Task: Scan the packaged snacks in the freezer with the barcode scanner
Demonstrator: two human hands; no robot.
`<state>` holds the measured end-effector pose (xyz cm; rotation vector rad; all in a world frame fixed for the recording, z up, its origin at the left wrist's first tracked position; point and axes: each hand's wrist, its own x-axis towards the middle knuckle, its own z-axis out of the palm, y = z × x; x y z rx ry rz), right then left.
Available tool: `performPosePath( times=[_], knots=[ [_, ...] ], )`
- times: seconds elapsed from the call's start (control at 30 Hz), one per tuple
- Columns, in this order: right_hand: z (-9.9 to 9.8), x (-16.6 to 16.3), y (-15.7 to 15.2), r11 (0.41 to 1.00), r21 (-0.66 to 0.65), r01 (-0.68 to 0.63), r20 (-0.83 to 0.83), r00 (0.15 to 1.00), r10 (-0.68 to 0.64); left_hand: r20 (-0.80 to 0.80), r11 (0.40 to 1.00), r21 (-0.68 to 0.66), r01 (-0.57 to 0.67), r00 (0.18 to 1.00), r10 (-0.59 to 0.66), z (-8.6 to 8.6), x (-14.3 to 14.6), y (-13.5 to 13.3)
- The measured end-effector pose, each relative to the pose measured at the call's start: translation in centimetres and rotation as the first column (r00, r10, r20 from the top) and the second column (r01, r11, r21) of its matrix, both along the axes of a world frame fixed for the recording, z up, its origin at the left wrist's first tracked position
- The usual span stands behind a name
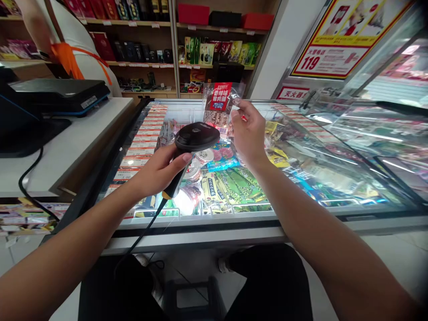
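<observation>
In the centre of the frame, the left hand (160, 168) grasps the handle of a black scanner (197, 136), its thumb across the near side. The scanner's head points right, toward a clear packet (219, 104) with a red label, just above the middle of the frame. The right hand (250, 133) pinches that packet by its right edge, holding it upright. A black cable (147, 234) runs from the scanner's handle toward the lower left.

Beneath both hands is a glass-topped case (214, 240) with colourful packages (240, 187) inside; a strip of price labels (147, 138) runs along its left side. At the left of the frame, a scale (63, 91) sits on a white counter (103, 120). A person wearing orange and white (87, 58) stands upper left, before stocked shelves (143, 23). A sign (329, 60) reading 119 hangs upper right.
</observation>
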<state>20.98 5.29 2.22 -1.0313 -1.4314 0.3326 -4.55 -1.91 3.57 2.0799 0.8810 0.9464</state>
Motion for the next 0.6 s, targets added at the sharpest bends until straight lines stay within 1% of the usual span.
performPosePath(
  times=[0.07, 0.2, 0.3, 0.43, 0.6],
  knots=[
    [-0.2, 0.2, 0.4, 1.0, 0.029, 0.0, 0.019, 1.0, -0.001, 0.0, 1.0, 0.003, -0.006, 1.0, 0.006, 0.0, 0.0, 0.0],
    [-0.3, 0.2, 0.5, 0.999, 0.046, 0.013, 0.04, 0.999, -0.014, 0.024, 1.0, -0.011, 0.001, 1.0, 0.0, -0.1, 0.1, -0.2],
    [0.0, -0.1, 0.1, 0.999, 0.044, 0.03, 0.011, 0.999, -0.03, 0.04, 1.0, -0.007, -0.022, 0.999, 0.022, -0.4, 0.4, -0.5],
    [0.3, -0.3, -0.5, 0.999, 0.042, 0.026, -0.032, 0.999, -0.025, 0.042, 0.999, 0.045, -0.031, 0.999, 0.029, -1.1, 0.9, -0.8],
    [0.2, -0.7, -0.8, 0.999, 0.033, 0.031, -0.036, 0.999, -0.03, 0.06, 0.998, 0.054, -0.035, 0.998, 0.032, -1.6, 1.5, -1.0]
  ],
)
